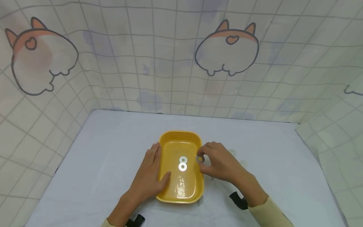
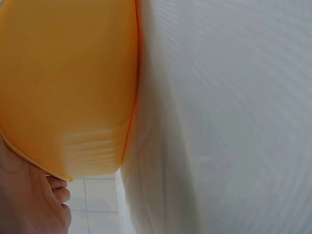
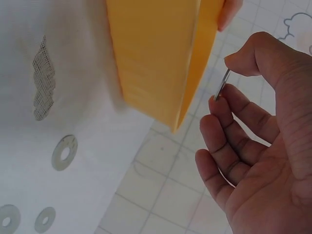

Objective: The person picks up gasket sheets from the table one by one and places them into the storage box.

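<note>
A yellow tray (image 1: 167,157) stands on the white-covered table, with two flat metal washers inside, one (image 1: 180,167) overlapping the other (image 1: 183,157) in the head view. My left hand (image 1: 147,176) rests along the tray's left side, fingers straight against the rim and thumb reaching over it. Over the right rim, my right hand (image 1: 219,162) pinches a third washer (image 3: 222,84) between thumb and fingertip, seen nearly edge-on in the right wrist view. Its other fingers are loosely bent. The left wrist view is mostly the tray's outer wall (image 2: 68,87).
In the right wrist view, more washers (image 3: 57,158) lie on the table beside the tray, near a grey mesh-textured strip (image 3: 44,83). Black pieces (image 1: 239,200) show by both wrists. Tile-patterned sheeting (image 1: 170,63) rises behind and at the sides of the table.
</note>
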Demonstrator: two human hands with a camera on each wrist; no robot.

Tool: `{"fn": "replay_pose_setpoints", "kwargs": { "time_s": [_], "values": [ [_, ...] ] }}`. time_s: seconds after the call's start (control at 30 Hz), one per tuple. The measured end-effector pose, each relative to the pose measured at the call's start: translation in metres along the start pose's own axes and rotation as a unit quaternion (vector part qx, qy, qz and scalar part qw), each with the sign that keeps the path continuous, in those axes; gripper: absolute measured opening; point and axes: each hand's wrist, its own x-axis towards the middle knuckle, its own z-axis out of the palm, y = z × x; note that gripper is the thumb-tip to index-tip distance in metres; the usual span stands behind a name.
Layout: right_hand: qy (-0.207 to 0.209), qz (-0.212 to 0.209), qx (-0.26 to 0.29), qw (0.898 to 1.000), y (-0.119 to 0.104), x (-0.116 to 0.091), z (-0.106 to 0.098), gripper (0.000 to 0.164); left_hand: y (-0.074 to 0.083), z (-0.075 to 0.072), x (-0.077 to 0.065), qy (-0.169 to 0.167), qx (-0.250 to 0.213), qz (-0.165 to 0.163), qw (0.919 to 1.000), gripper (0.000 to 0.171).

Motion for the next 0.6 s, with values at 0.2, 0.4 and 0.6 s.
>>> {"fn": "replay_pose_setpoints", "kwargs": {
  "time_s": [0.2, 0.4, 0.6],
  "values": [
    [0.004, -0.03, -0.009, 0.999, -0.006, 0.003, -0.006, 0.021, -0.001, 0.001, 0.001, -0.011, -0.001, -0.004, 0.9999, 0.098],
    [-0.012, -0.032, -0.002, 0.999, -0.013, 0.006, -0.01, 0.023, -0.003, 0.002, 0.0, -0.001, 0.001, 0.004, 1.0, 0.098],
    [-0.015, -0.044, -0.015, 0.999, -0.017, 0.008, -0.01, 0.022, -0.003, 0.003, -0.001, 0.009, -0.002, 0.009, 0.9999, 0.098]
  ]
}}
